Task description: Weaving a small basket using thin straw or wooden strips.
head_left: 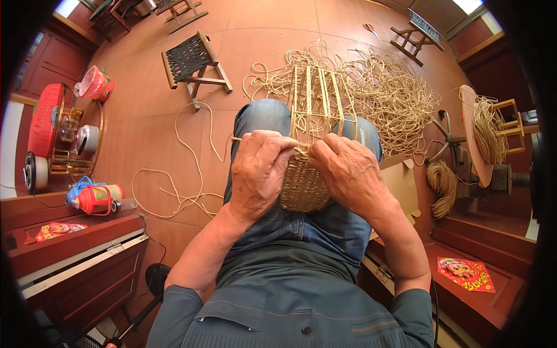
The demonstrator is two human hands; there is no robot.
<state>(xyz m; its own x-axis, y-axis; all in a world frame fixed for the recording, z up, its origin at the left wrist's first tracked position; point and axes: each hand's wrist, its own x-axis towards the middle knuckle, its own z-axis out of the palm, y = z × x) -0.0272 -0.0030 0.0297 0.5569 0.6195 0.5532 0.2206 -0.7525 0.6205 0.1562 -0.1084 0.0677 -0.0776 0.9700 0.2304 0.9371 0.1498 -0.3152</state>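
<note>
A long tan frame strung with cords rests across my lap, its near end closely woven into a mat of cord. My left hand pinches a strand of tan cord at the left edge of the weave, and a short end of it sticks out past my knuckles. On the other side my right hand has its fingers closed at the weave's upper right edge. What sits between those right fingertips is hidden. Both hands are close together, where the woven part meets the open cords.
Loose tan cord lies heaped on the floor beyond my knees, with scissors farther off. A loose strand curls at left. A folding stool stands ahead left; a cord reel and a coil are at right.
</note>
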